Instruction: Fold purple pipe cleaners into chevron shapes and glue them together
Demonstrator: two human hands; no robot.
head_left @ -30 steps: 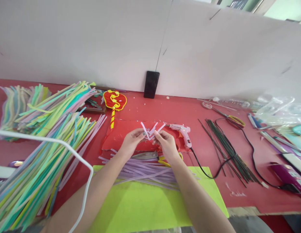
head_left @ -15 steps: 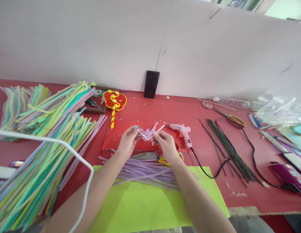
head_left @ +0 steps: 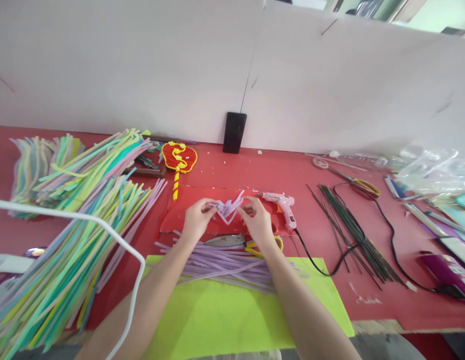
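A small piece of lilac pipe cleaners (head_left: 228, 209), bent into nested V shapes, is held up over a red board (head_left: 180, 220). My left hand (head_left: 198, 217) pinches its left end between thumb and fingertips. At the right end, my right hand (head_left: 257, 217) has thumb and forefinger spread apart; whether a fingertip touches the piece I cannot tell. Below the hands lie scissors with yellow handles (head_left: 251, 248) and a loose pile of long lilac pipe cleaners (head_left: 228, 267) on a lime green sheet (head_left: 232, 315). A pink glue gun (head_left: 283, 204) rests just right of my right hand.
Bundles of coloured pipe cleaners (head_left: 78, 240) fill the left, with a white cable (head_left: 105, 227) in front. A red and yellow fan-shaped craft (head_left: 179, 157) lies behind. A phone (head_left: 234, 132) leans on the wall. Green stems (head_left: 356, 232) and more scissors (head_left: 362, 187) lie right.
My right thumb and forefinger have parted from their pinch on the lilac piece. The piece now faces me more squarely, showing its V shape. My left hand keeps its pinch.
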